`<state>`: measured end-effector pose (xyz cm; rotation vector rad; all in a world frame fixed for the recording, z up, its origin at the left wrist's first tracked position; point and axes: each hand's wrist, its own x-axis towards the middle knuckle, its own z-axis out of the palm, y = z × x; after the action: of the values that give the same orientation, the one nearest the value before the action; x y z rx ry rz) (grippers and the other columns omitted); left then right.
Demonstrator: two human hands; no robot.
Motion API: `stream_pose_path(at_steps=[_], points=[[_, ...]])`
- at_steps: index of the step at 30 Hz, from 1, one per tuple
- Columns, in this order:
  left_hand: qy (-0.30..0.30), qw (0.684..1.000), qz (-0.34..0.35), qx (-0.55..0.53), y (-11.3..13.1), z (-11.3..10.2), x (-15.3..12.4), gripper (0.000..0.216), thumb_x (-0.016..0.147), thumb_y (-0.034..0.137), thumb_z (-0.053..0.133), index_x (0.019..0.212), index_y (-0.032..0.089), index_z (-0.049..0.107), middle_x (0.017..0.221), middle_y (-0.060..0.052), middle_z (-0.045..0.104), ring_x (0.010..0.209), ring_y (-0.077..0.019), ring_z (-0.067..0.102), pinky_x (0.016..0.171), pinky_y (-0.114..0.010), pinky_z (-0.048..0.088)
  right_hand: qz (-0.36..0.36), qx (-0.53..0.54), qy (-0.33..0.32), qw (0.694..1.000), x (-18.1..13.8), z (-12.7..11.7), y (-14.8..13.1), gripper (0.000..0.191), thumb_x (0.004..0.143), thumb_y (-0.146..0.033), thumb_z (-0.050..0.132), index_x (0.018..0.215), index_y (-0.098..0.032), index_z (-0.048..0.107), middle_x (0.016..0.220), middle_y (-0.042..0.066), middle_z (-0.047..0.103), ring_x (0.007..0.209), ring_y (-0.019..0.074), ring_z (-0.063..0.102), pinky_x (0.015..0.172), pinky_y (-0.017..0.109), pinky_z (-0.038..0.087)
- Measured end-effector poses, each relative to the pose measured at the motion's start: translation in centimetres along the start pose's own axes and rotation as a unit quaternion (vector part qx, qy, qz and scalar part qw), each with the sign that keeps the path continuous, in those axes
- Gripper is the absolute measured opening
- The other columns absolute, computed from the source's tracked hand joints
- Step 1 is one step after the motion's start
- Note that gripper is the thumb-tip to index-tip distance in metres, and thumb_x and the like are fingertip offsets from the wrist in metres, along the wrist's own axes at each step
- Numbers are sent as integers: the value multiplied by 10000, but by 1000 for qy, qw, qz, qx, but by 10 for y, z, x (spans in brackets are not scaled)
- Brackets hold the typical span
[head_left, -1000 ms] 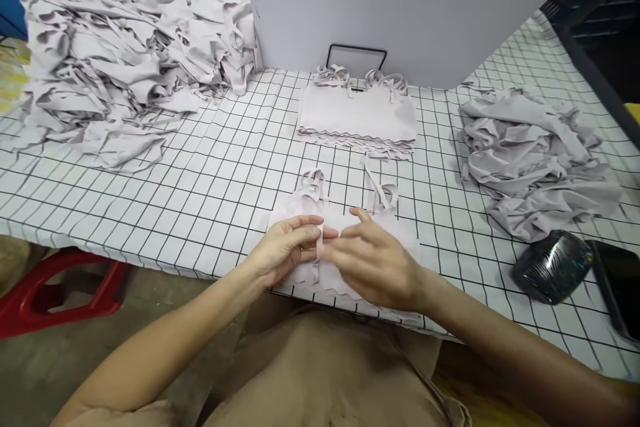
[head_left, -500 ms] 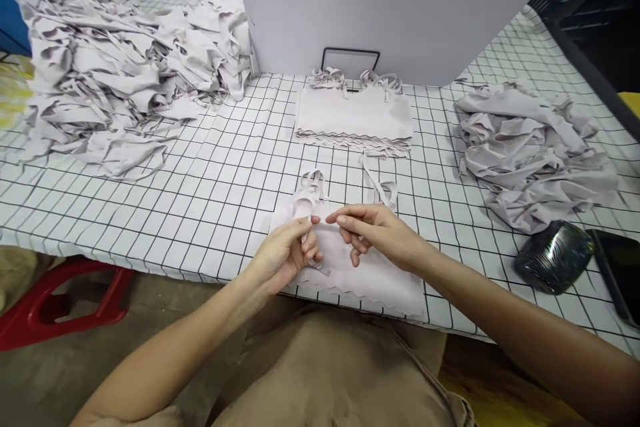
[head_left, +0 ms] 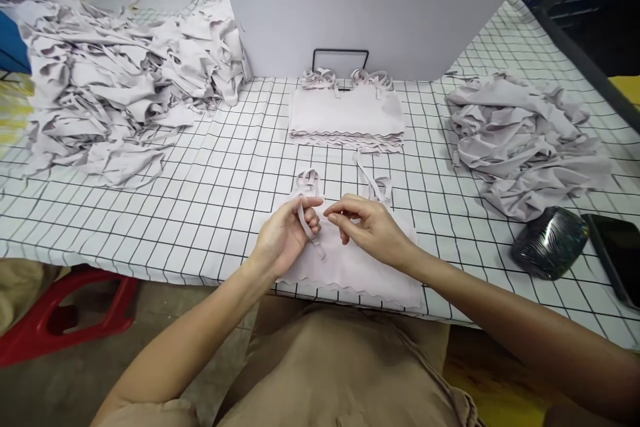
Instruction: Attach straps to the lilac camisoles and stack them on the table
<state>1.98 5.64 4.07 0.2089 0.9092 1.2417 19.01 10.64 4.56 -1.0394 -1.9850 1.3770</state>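
Over the gridded worktop (head_left: 210, 207), your half-curled left hand (head_left: 280, 237) holds a strap (head_left: 304, 220), best guided untwisted, your right hand (head_left: 377, 227) nearly pinched, hold unclear.

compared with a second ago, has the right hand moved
Yes: the right hand has moved forward, closer to the stack of strappy tops.

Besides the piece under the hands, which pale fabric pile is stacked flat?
The middle stack, in front of the grey panel: its pieces lie flat atop one another, while the left heap and right heap are crumpled.
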Motion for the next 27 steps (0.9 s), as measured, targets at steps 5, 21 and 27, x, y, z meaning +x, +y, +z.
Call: stream_pose_path(at_steps=[5, 21, 27], points=[[-18, 997, 48, 51, -9, 9, -3, 225, 930, 305, 609, 951, 146, 768, 1051, -82, 699, 1040, -186, 627, 920, -275, 500, -29, -64, 52, 996, 8, 14, 5, 186, 793, -348, 780, 888, -194, 736, 772, 9, 607, 630, 109, 512, 549, 252, 428], [-41, 989, -20, 137, 6, -15, 1, 259, 785, 354, 793, 739, 106, 734, 753, -85, 736, 685, -160, 686, 661, -259, 575, -401, -440, 52, 802, -10, 21, -11, 224, 968, -102, 476, 983, -104, 699, 835, 107, 710, 800, 229, 620, 815, 471, 556], [-68, 993, -48, 86, 15, -17, 0, 228, 878, 271, 671, 924, 64, 754, 1193, -205, 714, 1055, -305, 702, 938, -453, 573, -105, -79, 10, 991, -12, 3, -4, 279, 939, -289, 634, 1151, -116, 688, 793, 55, 722, 649, 132, 646, 569, 254, 539]])
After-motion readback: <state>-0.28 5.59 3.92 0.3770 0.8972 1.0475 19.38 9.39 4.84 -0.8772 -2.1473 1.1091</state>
